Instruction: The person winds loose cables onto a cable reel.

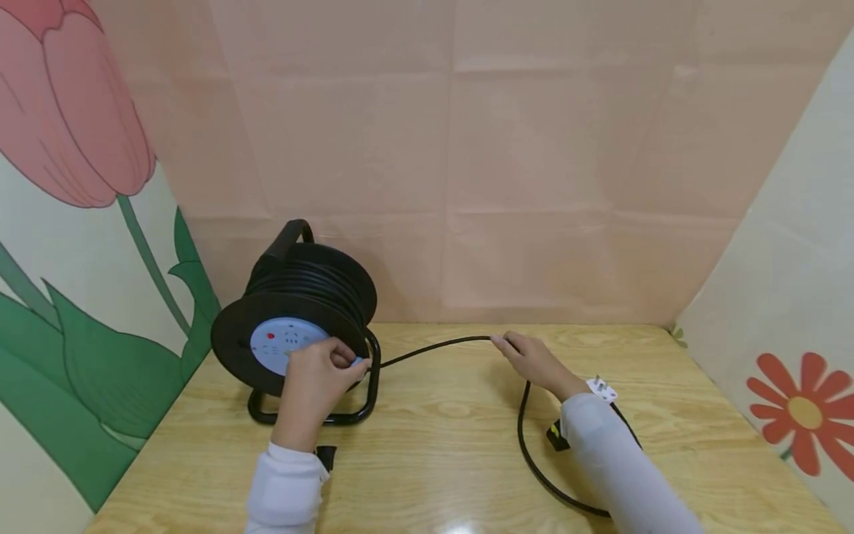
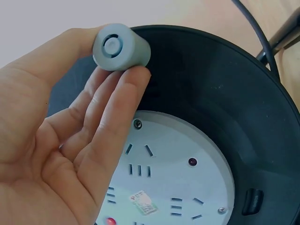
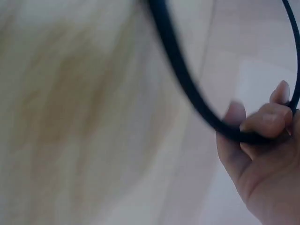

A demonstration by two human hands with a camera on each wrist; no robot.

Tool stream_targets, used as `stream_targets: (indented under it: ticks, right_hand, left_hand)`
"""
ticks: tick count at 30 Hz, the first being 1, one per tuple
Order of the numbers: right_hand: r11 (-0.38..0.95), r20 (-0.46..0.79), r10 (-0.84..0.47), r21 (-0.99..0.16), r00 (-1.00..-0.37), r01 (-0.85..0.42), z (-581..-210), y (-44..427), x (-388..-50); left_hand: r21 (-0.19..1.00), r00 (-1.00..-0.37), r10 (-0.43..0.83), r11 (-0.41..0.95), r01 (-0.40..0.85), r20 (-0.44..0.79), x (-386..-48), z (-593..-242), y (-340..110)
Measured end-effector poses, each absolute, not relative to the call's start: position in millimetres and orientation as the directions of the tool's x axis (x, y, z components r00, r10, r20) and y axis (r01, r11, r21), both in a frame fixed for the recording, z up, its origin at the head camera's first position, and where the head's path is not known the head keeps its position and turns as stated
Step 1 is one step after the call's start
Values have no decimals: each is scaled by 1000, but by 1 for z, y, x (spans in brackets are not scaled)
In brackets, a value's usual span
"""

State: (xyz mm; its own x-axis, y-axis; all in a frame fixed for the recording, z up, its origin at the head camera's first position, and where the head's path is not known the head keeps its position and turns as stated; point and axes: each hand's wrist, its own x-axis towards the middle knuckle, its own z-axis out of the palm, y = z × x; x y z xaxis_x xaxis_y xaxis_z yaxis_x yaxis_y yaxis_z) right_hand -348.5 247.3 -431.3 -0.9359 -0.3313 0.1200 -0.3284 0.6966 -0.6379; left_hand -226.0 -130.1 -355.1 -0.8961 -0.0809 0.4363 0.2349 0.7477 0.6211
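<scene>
A black cable reel [image 1: 240, 341] stands at the left of the table, its cable wound on the drum and a pale socket panel [image 2: 173, 164] on its front. My left hand [image 1: 313, 378] pinches the light-blue crank knob [image 2: 122, 47] at the lower right of the reel's face, between thumb and fingers. From the reel a loose stretch of black cable [image 1: 434, 346] runs right to my right hand [image 1: 534, 361], whose fingers curl round it. Beyond that hand the cable hangs in a loop [image 1: 523, 437] toward the front. A white plug [image 1: 602, 389] shows by the right wrist.
A tubular black stand [image 1: 350, 417] carries the reel on the wooden table [image 1: 427, 452]. A small black-and-yellow object [image 1: 557, 436] is partly behind the right sleeve. Pinkish sheeting [image 1: 440, 163] covers the wall behind; painted flower panels flank both sides.
</scene>
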Motion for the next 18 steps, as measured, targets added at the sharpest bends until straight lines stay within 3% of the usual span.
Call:
stream_targets:
  ticks: [4, 11, 18]
  right_hand:
    - [699, 29, -345, -659, -938, -277, -438, 255, -352]
    - [726, 175, -462, -487, -869, -485, -435, 256, -360]
    - [785, 199, -488, -326, -850, -527, -431, 254, -359]
  left_hand:
    - [603, -905, -67, 766, 223, 419, -226, -356, -133]
    - [597, -920, -57, 777, 202, 387, -226, -355, -135]
    - [581, -938, -62, 799, 159, 342, -226, -358, -135]
